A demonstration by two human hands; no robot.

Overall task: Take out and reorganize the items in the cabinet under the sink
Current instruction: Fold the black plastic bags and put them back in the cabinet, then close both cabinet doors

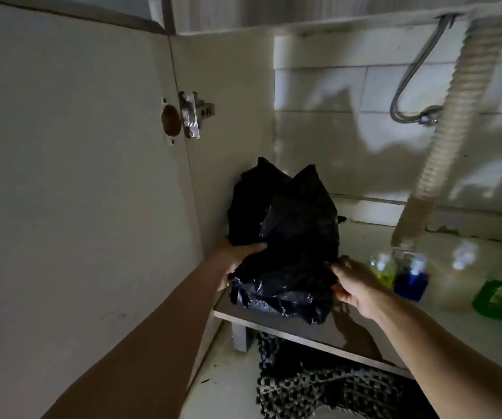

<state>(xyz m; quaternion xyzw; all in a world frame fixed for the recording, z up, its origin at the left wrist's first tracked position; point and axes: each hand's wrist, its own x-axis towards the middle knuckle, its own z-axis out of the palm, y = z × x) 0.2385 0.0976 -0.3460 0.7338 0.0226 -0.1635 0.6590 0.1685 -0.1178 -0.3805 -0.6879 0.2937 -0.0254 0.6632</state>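
A bulky black plastic bag [289, 237] stands on the cabinet floor [277, 320] in the left rear corner, its crumpled bottom hanging over the front edge. My left hand [237, 257] grips the bag's left side, thumb curled over the plastic. My right hand [354, 287] holds its right side, fingers pressed into the folds. The bag's contents are hidden.
To the right stand several bottles: a yellow-green one [383, 269], a blue one [411, 282], a pale one [458, 276] and a green one [499, 294]. A ribbed drain hose [452, 137] and metal pipe [410, 86] hang above. The open door [71, 176] is left; a checkered cloth [319, 385] lies below.
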